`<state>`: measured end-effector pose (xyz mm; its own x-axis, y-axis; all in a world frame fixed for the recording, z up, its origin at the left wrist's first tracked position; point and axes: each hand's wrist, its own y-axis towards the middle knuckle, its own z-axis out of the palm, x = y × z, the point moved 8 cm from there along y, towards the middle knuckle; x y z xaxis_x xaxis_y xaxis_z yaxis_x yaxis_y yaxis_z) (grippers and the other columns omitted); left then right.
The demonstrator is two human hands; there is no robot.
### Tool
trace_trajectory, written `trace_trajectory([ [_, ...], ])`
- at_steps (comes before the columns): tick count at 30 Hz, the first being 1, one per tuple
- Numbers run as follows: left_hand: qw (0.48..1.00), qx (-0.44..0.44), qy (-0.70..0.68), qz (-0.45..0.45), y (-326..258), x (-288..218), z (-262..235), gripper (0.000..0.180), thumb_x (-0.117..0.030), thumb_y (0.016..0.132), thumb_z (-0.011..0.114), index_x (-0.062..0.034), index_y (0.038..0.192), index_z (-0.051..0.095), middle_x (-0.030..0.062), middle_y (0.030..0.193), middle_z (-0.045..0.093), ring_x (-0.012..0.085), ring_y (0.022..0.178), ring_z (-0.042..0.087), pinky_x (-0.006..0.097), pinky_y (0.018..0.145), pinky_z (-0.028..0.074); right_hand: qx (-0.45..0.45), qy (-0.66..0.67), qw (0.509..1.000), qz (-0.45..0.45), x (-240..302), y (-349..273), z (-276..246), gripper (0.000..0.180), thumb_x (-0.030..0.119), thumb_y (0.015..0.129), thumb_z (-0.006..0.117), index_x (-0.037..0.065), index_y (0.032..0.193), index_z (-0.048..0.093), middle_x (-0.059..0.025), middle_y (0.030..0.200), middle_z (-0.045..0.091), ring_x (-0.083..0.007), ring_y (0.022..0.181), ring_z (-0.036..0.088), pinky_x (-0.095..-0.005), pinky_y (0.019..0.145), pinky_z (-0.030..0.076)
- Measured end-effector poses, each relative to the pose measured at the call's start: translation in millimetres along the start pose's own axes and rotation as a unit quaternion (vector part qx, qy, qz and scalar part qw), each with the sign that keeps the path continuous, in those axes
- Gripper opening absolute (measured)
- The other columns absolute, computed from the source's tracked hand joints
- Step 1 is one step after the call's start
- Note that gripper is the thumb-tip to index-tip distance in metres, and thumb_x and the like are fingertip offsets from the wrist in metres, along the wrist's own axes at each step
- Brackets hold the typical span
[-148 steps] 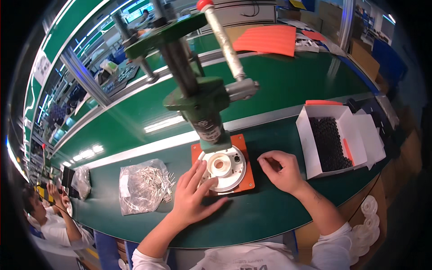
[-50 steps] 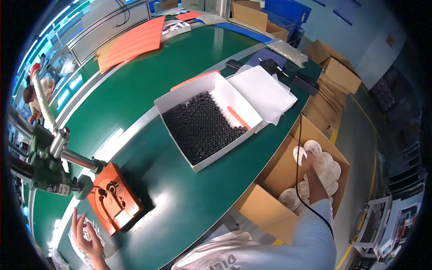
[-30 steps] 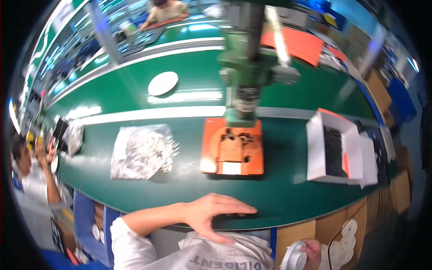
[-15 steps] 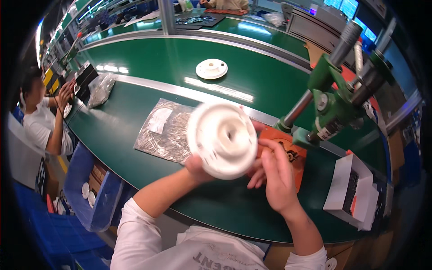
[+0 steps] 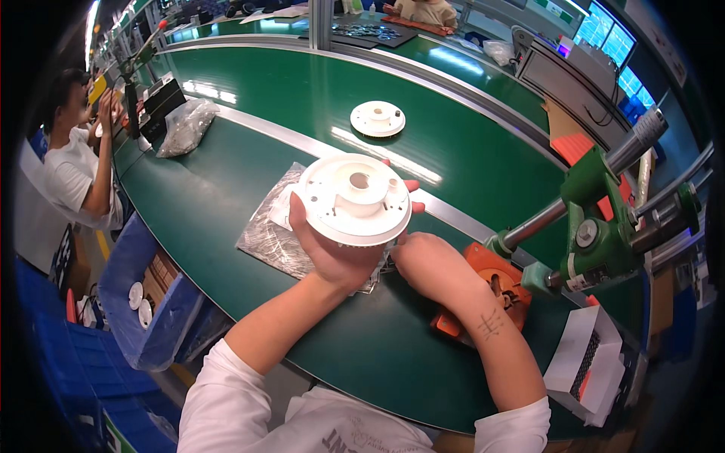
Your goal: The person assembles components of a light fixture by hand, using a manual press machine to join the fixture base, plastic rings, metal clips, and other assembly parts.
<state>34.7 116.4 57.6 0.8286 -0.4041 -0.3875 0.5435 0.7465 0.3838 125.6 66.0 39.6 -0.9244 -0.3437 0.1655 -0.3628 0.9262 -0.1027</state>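
A white round plastic housing (image 5: 355,220), with a raised hub and a centre hole, rests face up in my left hand (image 5: 336,257). My thumb lies along its left rim and the fingertips show past its right side. Just right of and below it is my right hand (image 5: 434,260), back upward, its fingers bent down and mostly hidden. That hand is close to a clear bag of thin metal pins (image 5: 276,245), which lies flat on the green bench behind the housing. Whether the right fingers pinch anything is hidden.
A similar white housing (image 5: 377,119) sits on the green belt beyond the metal rail. At right stand a green press (image 5: 593,226), an orange fixture (image 5: 506,291) and a white box (image 5: 585,366). A co-worker (image 5: 79,170) works at left, near another bag (image 5: 187,128).
The housing has tilted from facing me to lying nearly level, and its blur is gone. My right hand has turned over and moved left, beside the bag. The whole view has shifted slightly.
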Motion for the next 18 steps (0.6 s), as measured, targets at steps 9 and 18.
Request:
trace_trajectory([
  [9, 1.0, -0.013, 0.019, -0.022, -6, 4, 1, 0.14, -0.103, 0.074, 0.043, 0.0051, 0.162, 0.028, 0.0405, 0.147, 0.051, 0.05, 0.12, 0.068, 0.051, 0.095, 0.062, -0.091, 0.006, 0.996, 0.023, 6, -39, -25, 0.004, 0.002, 0.085, 0.067, -0.001, 0.087, 0.069, -0.0166, 0.091, 0.072, -0.0356, 0.09, 0.073, -0.0442, 0.081, 0.06],
  [18, 0.982, 0.051, 0.123, -0.135, -27, 49, 30, 0.138, -0.098, 0.071, 0.054, -0.0025, 0.165, 0.023, 0.0407, 0.156, 0.041, 0.0472, 0.124, 0.066, 0.054, 0.106, 0.056, -0.351, 0.17, 0.92, 0.037, 13, -148, -94, 0.021, -0.005, 0.08, 0.077, 0.003, 0.099, 0.073, -0.0114, 0.093, 0.069, -0.0323, 0.084, 0.068, -0.0412, 0.076, 0.056],
])
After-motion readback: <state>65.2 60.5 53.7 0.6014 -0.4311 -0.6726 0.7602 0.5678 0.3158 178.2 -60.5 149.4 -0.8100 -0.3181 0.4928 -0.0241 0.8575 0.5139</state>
